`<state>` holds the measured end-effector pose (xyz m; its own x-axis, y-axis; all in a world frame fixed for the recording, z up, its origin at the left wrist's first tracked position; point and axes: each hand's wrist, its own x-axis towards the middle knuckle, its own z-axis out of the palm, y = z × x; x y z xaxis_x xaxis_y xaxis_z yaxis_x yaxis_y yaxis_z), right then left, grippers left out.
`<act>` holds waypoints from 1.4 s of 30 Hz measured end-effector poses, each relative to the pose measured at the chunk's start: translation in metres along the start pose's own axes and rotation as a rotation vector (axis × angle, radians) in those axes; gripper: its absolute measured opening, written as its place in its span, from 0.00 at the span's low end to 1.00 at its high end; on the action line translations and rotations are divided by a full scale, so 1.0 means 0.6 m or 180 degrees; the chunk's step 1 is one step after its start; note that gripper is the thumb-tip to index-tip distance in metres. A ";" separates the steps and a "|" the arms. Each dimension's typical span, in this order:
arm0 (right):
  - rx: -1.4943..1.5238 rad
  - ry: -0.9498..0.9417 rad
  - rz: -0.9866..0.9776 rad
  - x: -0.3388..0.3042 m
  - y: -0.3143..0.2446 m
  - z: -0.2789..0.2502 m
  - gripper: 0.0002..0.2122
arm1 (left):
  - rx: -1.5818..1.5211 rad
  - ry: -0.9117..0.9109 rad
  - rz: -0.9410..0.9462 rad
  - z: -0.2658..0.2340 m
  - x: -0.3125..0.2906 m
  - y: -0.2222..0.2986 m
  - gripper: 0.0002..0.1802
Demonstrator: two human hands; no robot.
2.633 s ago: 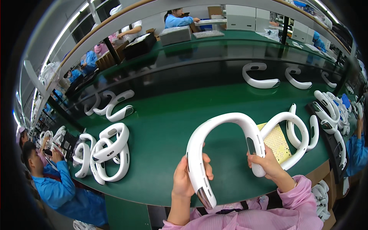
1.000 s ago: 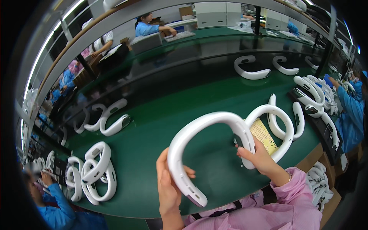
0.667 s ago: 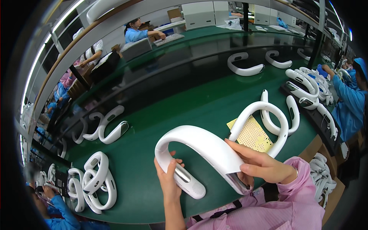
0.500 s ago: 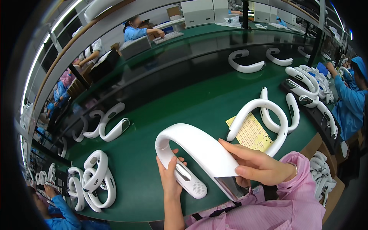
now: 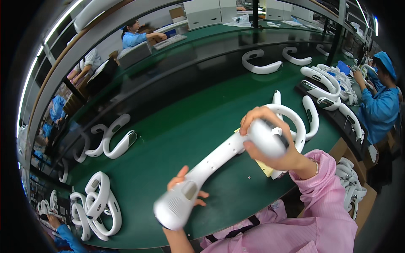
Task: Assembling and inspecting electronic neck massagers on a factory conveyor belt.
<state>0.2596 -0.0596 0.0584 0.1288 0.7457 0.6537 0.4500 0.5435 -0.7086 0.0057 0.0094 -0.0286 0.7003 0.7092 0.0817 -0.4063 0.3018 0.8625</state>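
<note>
White plastic, a curved, neckband-shaped device (image 5: pixel 217 161) hangs above the green worktop (image 5: pixel 160 168), its near grilled end at 7 o'clock cradled by the left hand (image 5: pixel 177 180), its far end at 4 o'clock gripped by the right hand (image 5: pixel 292 158). A careless swing could knock the white ring-shaped band (image 5: pixel 301 126) beyond, at 3 o'clock; a slack grip could drop the device. No lettering is legible.

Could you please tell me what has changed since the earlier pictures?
The white, curved plastic band has been rotated; the right hand has raised one end, hiding most of the yellow dotted board. The left hand stays around the other. White stacked loops stay put.
</note>
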 end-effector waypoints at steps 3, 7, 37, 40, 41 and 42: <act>0.0521 0.0077 0.0536 -0.006 0.005 -0.011 0.16 | 0.0735 0.0109 0.0465 0.001 -0.001 0.016 0.40; 0.0816 0.0185 0.0805 -0.008 -0.006 -0.011 0.17 | 0.1023 0.0382 0.0656 -0.017 0.001 0.021 0.41; 0.1975 0.0231 0.3660 0.097 0.162 0.062 0.09 | 0.0488 0.1389 -0.0146 -0.104 0.107 0.017 0.27; 0.2247 0.1124 0.3486 0.157 0.249 0.045 0.10 | 0.3165 0.1875 0.0682 -0.203 0.167 0.027 0.24; 0.2304 0.1328 0.3521 0.181 0.271 0.039 0.13 | 0.3974 0.1996 0.1040 -0.242 0.190 0.030 0.27; 0.2370 0.1532 0.3559 0.202 0.295 0.035 0.16 | 0.4787 0.2109 0.1404 -0.279 0.209 0.038 0.30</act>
<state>0.3360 0.1352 0.0069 0.4509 0.7904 -0.4146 -0.6285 -0.0486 -0.7763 -0.0138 0.2119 -0.0822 0.1900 0.8097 0.5552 0.6570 -0.5251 0.5409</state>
